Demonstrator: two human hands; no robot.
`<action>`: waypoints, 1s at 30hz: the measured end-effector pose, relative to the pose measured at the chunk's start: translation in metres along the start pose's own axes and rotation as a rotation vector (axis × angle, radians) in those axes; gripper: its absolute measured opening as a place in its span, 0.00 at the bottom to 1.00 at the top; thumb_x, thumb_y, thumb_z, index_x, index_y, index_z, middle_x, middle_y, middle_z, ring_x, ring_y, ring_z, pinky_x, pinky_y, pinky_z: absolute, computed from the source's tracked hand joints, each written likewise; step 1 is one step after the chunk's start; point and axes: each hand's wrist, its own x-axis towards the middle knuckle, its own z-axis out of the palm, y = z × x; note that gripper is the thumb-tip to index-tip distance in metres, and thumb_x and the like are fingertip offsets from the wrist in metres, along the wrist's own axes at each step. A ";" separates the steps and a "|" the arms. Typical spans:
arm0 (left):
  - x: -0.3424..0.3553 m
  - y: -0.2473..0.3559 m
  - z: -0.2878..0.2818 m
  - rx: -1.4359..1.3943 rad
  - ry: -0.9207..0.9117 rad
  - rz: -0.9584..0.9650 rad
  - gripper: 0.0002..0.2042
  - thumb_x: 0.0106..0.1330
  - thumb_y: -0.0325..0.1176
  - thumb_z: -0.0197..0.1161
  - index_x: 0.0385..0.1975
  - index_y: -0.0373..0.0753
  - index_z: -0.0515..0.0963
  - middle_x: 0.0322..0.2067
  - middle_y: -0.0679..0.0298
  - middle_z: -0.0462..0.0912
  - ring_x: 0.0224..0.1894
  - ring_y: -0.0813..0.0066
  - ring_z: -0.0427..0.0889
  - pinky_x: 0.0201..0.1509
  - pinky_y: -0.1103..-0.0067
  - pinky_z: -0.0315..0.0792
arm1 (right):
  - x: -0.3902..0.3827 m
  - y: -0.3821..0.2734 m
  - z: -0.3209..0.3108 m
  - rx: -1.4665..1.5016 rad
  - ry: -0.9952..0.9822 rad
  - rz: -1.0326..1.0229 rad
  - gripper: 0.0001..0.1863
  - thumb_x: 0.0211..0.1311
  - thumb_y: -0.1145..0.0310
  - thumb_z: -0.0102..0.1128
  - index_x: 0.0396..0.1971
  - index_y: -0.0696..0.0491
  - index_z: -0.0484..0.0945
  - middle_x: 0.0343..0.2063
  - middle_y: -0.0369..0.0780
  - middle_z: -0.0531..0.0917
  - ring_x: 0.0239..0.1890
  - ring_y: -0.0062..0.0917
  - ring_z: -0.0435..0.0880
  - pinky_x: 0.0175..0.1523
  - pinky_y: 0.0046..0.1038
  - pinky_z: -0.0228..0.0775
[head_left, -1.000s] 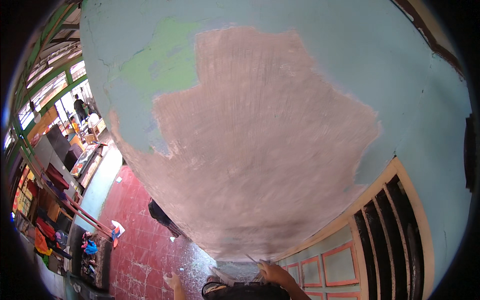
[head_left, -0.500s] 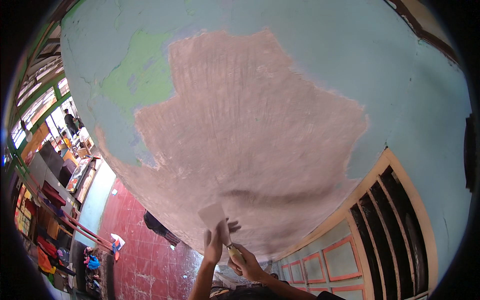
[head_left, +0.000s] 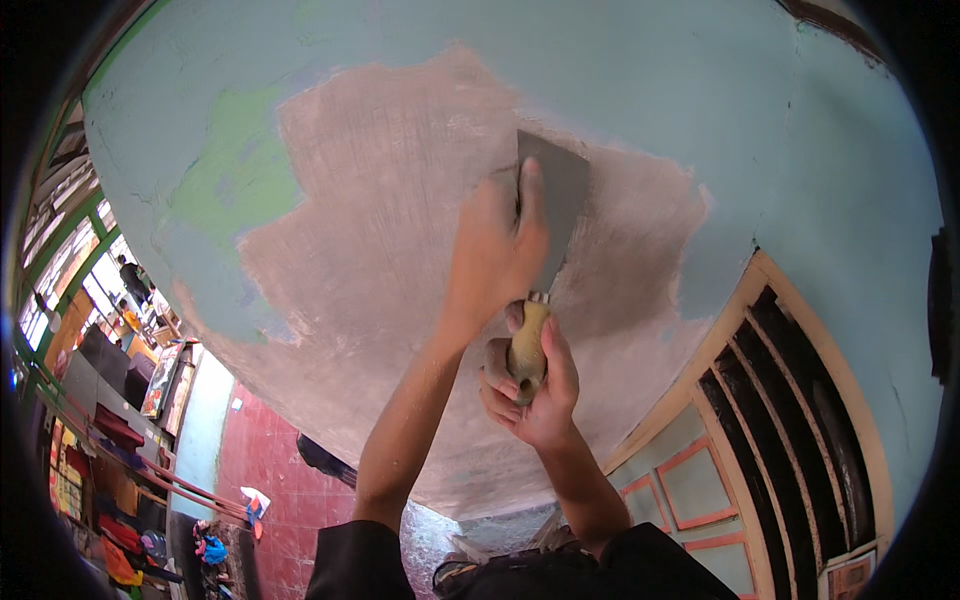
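right hand (head_left: 545,388): fingers wrapped round yellowish handle (head_left: 528,352) of scraper (head_left: 566,205).
left hand (head_left: 498,245): one extended digit laid on blade; whether other fingers pinch it, i cannot tell from here.
scraper: grey blade up, handle down, before upper right part of pinkish-brown patch (head_left: 370,200); blade top near patch's upper border.
i also list: pale blue wall (head_left: 660,70) round patch; green paint area (head_left: 225,155), upper left; barred frame (head_left: 716,428), lower right; red tiled floor (head_left: 265,465), lower left.
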 end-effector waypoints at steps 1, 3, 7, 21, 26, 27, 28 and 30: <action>0.001 0.004 0.003 0.019 0.040 0.023 0.19 0.71 0.34 0.49 0.19 0.28 0.69 0.12 0.48 0.66 0.14 0.63 0.61 0.21 0.67 0.60 | 0.002 -0.002 0.004 -0.021 0.019 -0.018 0.22 0.72 0.41 0.31 0.43 0.46 0.61 0.12 0.35 0.64 0.07 0.15 0.52 0.11 0.17 0.46; 0.003 0.012 0.007 0.060 0.123 0.066 0.18 0.70 0.33 0.49 0.18 0.27 0.67 0.12 0.48 0.64 0.14 0.64 0.57 0.21 0.67 0.58 | 0.006 -0.003 0.008 -0.061 0.056 -0.048 0.22 0.73 0.42 0.31 0.42 0.46 0.60 0.12 0.34 0.63 0.07 0.14 0.49 0.11 0.16 0.41; 0.008 0.016 0.006 0.140 0.072 0.000 0.18 0.69 0.32 0.50 0.16 0.28 0.67 0.12 0.48 0.63 0.14 0.67 0.58 0.20 0.68 0.58 | 0.003 -0.005 0.011 -0.075 0.111 -0.043 0.22 0.72 0.41 0.33 0.45 0.46 0.61 0.12 0.33 0.62 0.07 0.13 0.46 0.13 0.16 0.38; 0.015 0.017 -0.004 0.062 0.095 0.006 0.19 0.67 0.31 0.53 0.15 0.26 0.69 0.11 0.53 0.65 0.14 0.70 0.62 0.20 0.71 0.60 | -0.008 -0.024 0.022 0.215 -0.022 0.109 0.18 0.75 0.47 0.29 0.45 0.44 0.61 0.14 0.34 0.64 0.06 0.16 0.52 0.13 0.18 0.43; 0.017 0.029 -0.006 -0.016 0.021 -0.058 0.20 0.67 0.30 0.54 0.14 0.24 0.69 0.11 0.55 0.66 0.13 0.76 0.63 0.18 0.72 0.60 | -0.003 -0.023 0.013 0.397 -0.198 0.028 0.16 0.76 0.50 0.29 0.45 0.46 0.60 0.18 0.35 0.66 0.07 0.15 0.55 0.11 0.17 0.48; 0.018 0.025 -0.008 0.026 0.020 0.007 0.20 0.67 0.30 0.54 0.14 0.24 0.69 0.11 0.55 0.66 0.12 0.77 0.63 0.18 0.72 0.60 | -0.001 -0.018 0.015 0.415 -0.186 0.022 0.16 0.76 0.50 0.30 0.45 0.47 0.61 0.19 0.34 0.66 0.07 0.15 0.55 0.11 0.17 0.48; 0.017 0.025 -0.008 0.029 0.018 -0.034 0.20 0.67 0.31 0.54 0.14 0.24 0.69 0.11 0.55 0.65 0.12 0.78 0.62 0.18 0.72 0.60 | -0.001 -0.017 0.020 0.495 -0.158 0.039 0.16 0.76 0.51 0.30 0.45 0.47 0.61 0.19 0.34 0.66 0.07 0.14 0.55 0.11 0.16 0.47; 0.017 0.029 -0.009 0.024 0.017 -0.113 0.19 0.67 0.31 0.54 0.14 0.24 0.69 0.10 0.55 0.64 0.12 0.78 0.60 0.18 0.72 0.59 | -0.002 -0.021 0.031 0.644 -0.101 0.071 0.16 0.76 0.52 0.29 0.46 0.48 0.61 0.21 0.34 0.66 0.08 0.13 0.54 0.10 0.15 0.46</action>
